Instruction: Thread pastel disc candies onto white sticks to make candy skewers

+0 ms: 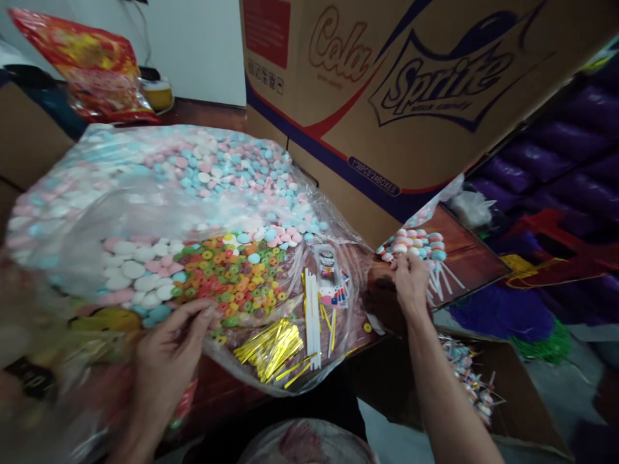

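Lollipops [416, 243]: bunch lying on the desk [471, 254], just right of the bag [97, 212]; heads up-left, stems fanned down-right.
Right hand [411, 280]: on the bunch, just below the heads; grip bent down over the stems, cannot tell whether it clasps them.
Left hand [167, 351]: on the bag's near edge; grip spread, nothing pinched.
Bag: clear, full of pink, white and blue discs; rings [232, 274] on the near side.
Beside rings: white sticks [313, 309], gold ties [271, 348].
Behind: carton [387, 96].
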`<state>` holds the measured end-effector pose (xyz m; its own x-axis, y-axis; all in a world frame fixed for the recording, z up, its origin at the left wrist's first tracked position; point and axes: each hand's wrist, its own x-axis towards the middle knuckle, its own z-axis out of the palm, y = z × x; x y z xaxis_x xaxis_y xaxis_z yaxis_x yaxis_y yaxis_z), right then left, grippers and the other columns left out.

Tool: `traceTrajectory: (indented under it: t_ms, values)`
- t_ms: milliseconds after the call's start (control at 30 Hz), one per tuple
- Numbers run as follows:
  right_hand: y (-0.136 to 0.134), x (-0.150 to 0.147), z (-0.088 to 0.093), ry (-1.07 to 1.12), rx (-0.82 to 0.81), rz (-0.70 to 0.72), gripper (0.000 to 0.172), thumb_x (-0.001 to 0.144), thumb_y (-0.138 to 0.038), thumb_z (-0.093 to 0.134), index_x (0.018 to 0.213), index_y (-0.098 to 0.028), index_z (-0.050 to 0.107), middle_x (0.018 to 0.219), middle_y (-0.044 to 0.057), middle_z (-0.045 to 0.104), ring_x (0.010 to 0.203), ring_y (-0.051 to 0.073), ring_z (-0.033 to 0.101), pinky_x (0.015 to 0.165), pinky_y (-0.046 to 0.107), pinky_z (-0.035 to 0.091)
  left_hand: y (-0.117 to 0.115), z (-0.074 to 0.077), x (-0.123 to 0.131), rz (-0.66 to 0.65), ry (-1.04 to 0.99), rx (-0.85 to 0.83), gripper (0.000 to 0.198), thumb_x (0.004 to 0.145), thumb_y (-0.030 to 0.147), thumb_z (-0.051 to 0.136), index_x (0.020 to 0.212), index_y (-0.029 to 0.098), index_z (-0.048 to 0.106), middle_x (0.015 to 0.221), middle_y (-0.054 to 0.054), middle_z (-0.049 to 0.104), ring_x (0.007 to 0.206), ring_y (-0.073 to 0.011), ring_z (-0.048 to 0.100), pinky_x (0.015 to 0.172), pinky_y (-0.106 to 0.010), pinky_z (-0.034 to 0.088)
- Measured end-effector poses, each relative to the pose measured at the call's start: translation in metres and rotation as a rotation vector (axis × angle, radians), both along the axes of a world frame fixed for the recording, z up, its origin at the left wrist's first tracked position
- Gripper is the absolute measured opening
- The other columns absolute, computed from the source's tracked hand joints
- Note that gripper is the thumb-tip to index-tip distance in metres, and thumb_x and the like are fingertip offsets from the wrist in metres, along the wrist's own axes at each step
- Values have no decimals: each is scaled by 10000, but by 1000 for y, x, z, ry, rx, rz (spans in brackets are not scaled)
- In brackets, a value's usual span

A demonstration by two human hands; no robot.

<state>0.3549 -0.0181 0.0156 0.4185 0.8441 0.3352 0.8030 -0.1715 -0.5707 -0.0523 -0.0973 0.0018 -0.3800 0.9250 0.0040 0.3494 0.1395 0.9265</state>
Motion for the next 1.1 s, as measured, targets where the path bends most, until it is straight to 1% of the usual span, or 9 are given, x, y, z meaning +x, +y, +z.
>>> traceTrajectory:
  t_ms: [100,233,400,467,567,667,800,967,1100]
  values:
    - [16,3,-1,-50,-115,-84,324,893,-307,438,729,-138,660,673,119,603,687,239,523,688,368,382,-3,0,-1,-23,39,23,329,789,504,660,923,207,711,738,-5,731,651,-161,671,625,-239,555]
    - [7,-12,5,-254,-279,-154,331,896,-263,467,990,-69,718,858,211,665,811,302,604,725,400,390,-6,-1,-3,-39,30,14,301,810,481,633,888,198,699,733,-9,708,657,-158,653,609,-230,526]
    - [-32,-61,7,-469,-89,-155,346,911,-300,471,1078,-109,707,1179,243,628,1030,366,583,789,432,401,-5,-2,1,-94,107,13,274,863,444,577,854,192,686,645,17,624,592,-125,567,547,-207,444]
    - [-45,-89,3,-399,-82,87,316,936,-314,453,1013,-145,709,1081,187,676,949,305,614,752,373,417,-4,0,6,-114,110,21,275,882,429,552,833,187,673,599,28,577,557,-113,520,519,-203,407]
    - [-59,-130,-7,-220,-274,396,252,941,-329,500,1053,-180,670,832,87,704,718,217,633,628,289,403,-3,4,12,-129,128,41,256,890,401,544,821,184,660,606,31,559,567,-109,506,521,-202,390]
    - [-68,-155,-17,-269,-394,426,151,913,-262,536,954,-154,633,832,119,696,682,211,636,571,277,360,-4,4,13,-133,148,76,224,886,372,559,843,186,677,713,5,634,659,-127,565,588,-213,429]
    - [-67,-154,-24,-149,-386,460,102,898,-189,489,911,-172,588,773,106,698,674,214,655,593,281,383,-1,0,10,-127,138,90,205,883,335,560,917,194,704,858,-31,698,765,-154,626,670,-236,470]
    - [-62,-143,-26,129,-342,442,189,880,-396,514,830,-217,546,650,33,665,583,208,633,571,288,409,9,-5,9,-95,163,76,177,863,290,563,910,191,702,836,-26,694,723,-140,617,643,-230,450]
    - [-63,-144,-26,250,-309,403,302,857,-512,499,786,-224,554,638,27,660,558,201,620,548,291,424,22,2,13,-69,224,99,190,882,287,533,902,185,691,741,7,663,623,-110,558,597,-214,414]
